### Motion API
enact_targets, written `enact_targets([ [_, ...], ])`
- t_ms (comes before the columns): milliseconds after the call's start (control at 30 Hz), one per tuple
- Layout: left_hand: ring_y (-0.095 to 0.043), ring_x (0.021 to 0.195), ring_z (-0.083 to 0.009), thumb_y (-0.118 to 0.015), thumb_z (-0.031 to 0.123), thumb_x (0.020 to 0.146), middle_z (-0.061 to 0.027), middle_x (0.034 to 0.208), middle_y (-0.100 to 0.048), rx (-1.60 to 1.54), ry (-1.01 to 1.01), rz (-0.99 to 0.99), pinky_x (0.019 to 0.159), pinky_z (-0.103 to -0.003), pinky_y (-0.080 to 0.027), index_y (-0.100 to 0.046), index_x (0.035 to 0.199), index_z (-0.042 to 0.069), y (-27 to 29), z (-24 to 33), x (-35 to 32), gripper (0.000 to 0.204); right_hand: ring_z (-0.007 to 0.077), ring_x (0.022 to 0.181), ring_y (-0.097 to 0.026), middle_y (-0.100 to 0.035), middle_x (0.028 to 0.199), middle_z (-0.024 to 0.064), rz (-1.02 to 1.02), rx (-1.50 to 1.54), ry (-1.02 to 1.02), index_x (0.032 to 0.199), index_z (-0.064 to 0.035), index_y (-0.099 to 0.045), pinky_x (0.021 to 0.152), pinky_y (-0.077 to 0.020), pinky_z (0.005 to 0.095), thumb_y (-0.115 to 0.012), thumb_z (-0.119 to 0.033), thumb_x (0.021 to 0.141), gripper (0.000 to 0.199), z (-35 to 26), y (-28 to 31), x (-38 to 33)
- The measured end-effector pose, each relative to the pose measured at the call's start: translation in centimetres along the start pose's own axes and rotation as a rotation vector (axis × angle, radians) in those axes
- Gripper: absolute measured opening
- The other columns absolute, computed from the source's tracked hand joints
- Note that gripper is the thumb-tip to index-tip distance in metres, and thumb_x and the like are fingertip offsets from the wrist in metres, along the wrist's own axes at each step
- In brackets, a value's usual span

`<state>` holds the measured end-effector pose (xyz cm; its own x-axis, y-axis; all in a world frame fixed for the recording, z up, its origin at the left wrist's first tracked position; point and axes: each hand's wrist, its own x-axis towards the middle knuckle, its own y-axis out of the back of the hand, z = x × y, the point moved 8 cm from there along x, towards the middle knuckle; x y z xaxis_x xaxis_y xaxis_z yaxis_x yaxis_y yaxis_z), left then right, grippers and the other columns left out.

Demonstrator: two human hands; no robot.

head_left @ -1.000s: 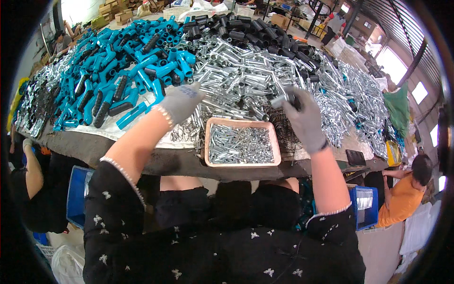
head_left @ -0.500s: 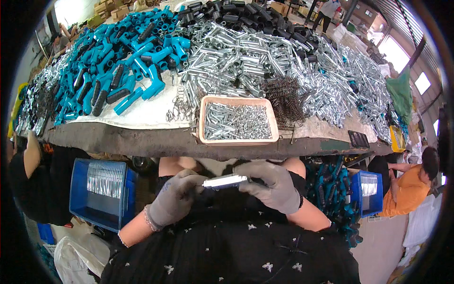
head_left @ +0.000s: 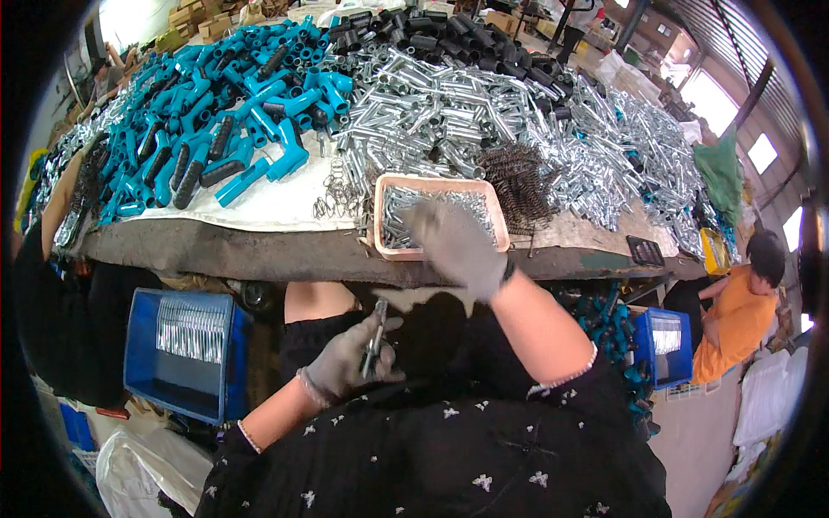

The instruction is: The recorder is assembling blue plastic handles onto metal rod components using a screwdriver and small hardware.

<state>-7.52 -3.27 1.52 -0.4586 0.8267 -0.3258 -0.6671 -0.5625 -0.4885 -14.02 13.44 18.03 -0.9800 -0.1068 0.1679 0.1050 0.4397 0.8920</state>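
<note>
My gloved left hand is over my lap, its fingers wrapped round a slim silver metal part standing roughly upright. The lower end of that part is partly covered by the fingers. At the table's front edge, my gloved right hand reaches over a pale pink plastic tray. Small metal pins and other little silver pieces fill the tray. The right fingertips are over these pieces and smeared by motion, so whether they grip any cannot be told.
Behind the tray lie heaps of silver metal tubes, teal handles, black sleeves and dark springs. A phone-like black object rests at the table edge. Blue crates stand either side; a person in orange sits right.
Both hands were together on the metal part. My right hand has let go and moved forward to the tray; my left hand keeps the part, now tilted upright and lower.
</note>
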Motion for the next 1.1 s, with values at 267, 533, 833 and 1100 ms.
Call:
enact_targets([
  [267, -0.068, 0.087, -0.0262, -0.048, 0.039, 0.104, -0.0183, 0.105, -0.067, -0.262, 0.191, 0.076, 0.083, -0.037, -0.055, -0.048, 0.126, 0.000, 2.3, -4.8, -1.2, 0.045, 0.0376, 0.107, -0.066, -0.069, 0.111, 0.0216, 0.121, -0.422, -0.492, 0.112, -0.0028, -0.065, 0.094, -0.0496, 0.0449, -0.066, -0.043, 0.091, 0.045, 10.4, 9.2, 7.7],
  [533, -0.058, 0.070, -0.0080, -0.062, 0.022, 0.097, -0.0057, 0.087, -0.064, 0.191, 0.133, 0.079, 0.061, -0.025, -0.046, -0.058, 0.116, 0.000, 1.3, -0.9, -2.5, 0.030, 0.0398, 0.113, -0.064, -0.065, 0.119, 0.0282, 0.249, -0.251, -0.539, 0.125, 0.0018, -0.054, 0.099, -0.0483, 0.0438, -0.067, -0.030, 0.086, 0.052, 12.6, 8.3, 8.8],
  [833, -0.053, 0.057, -0.0084, -0.067, 0.012, 0.089, -0.0029, 0.070, -0.060, 0.016, -0.146, 0.340, 0.051, -0.023, -0.041, -0.059, 0.101, 0.004, 4.3, 3.3, -5.9, 0.016, 0.0121, 0.088, -0.066, -0.068, 0.095, 0.0074, -0.120, 0.717, -0.261, 0.106, 0.0008, -0.066, 0.079, -0.0512, 0.0283, -0.069, -0.010, 0.086, 0.023, -0.1, 3.0, -1.9],
  [1100, -0.059, 0.069, -0.0113, -0.072, 0.008, 0.087, -0.0048, 0.088, -0.064, -0.083, -0.212, 0.147, 0.062, -0.025, -0.046, -0.059, 0.106, 0.003, 2.5, 3.9, -6.9, 0.024, 0.0130, 0.085, -0.064, -0.072, 0.098, 0.0069, -0.257, 0.942, -0.151, 0.105, -0.0018, -0.071, 0.078, -0.0513, 0.0281, -0.077, -0.012, 0.083, 0.025, -3.2, -6.5, -8.7],
])
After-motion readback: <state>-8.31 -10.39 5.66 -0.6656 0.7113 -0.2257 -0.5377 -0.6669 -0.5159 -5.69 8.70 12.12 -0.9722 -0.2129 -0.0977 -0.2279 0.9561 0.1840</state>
